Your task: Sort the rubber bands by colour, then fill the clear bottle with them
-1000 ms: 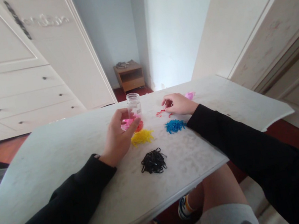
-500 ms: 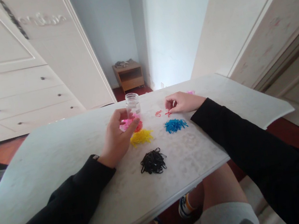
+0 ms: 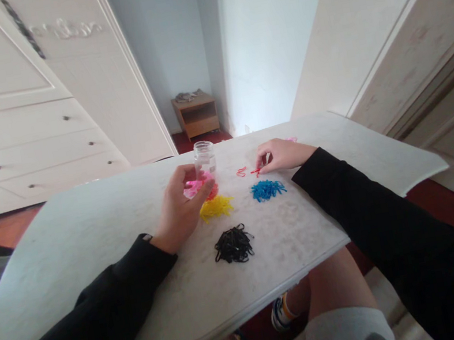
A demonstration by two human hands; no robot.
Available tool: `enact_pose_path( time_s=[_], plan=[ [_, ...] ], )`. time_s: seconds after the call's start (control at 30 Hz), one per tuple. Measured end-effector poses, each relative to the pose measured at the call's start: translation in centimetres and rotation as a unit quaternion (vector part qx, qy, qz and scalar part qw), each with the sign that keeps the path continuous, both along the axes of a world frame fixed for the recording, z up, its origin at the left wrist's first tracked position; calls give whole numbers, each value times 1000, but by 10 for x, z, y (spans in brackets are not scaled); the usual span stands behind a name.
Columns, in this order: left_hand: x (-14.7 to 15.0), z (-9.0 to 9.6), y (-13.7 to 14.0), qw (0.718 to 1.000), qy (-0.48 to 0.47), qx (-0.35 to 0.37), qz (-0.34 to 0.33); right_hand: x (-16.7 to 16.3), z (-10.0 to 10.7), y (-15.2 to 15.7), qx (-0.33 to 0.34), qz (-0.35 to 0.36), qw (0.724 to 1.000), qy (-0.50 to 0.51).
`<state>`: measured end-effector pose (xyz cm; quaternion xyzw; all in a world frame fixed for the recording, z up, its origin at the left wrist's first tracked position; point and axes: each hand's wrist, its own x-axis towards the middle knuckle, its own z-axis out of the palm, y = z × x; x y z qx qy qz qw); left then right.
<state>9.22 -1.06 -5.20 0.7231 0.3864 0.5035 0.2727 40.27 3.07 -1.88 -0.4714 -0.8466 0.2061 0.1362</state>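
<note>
My left hand [image 3: 184, 204] is curled around the lower part of a clear open jar [image 3: 206, 161], which stands upright on the table. Pink rubber bands [image 3: 193, 187] and red ones show at the jar's base, partly hidden by my fingers; I cannot tell which lie inside it. My right hand [image 3: 279, 155] pinches a red rubber band [image 3: 256, 171] at the tabletop. Just left of those fingertips lies another small red rubber band [image 3: 241, 172]. Closer to me are a yellow heap of bands [image 3: 216, 207], a blue heap [image 3: 267, 189] and a black heap [image 3: 234, 245].
The white marbled table [image 3: 102, 239] has its near edge over my legs. A bit of pink [image 3: 291, 139] shows behind my right hand. White cabinets [image 3: 28, 140] stand at the left, and a small wooden nightstand [image 3: 196, 115] sits in the far corner.
The view has shifted slightly. My right fingers have closed in on the red band at the tabletop; my left hand keeps its place at the jar.
</note>
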Motion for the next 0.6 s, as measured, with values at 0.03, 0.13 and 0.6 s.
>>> enact_pose_path(
  time_s=[0.03,0.13,0.6],
  plan=[
    [0,0,0,1000,1,1,0,0,-1,0,0,5,1000,-3],
    [0,0,0,1000,5,5,1,-2,-4,2,13,24,999,-24],
    [-3,3,-2,991,59,110,57,-16,7,-11,63,-5,984,166]
  ],
)
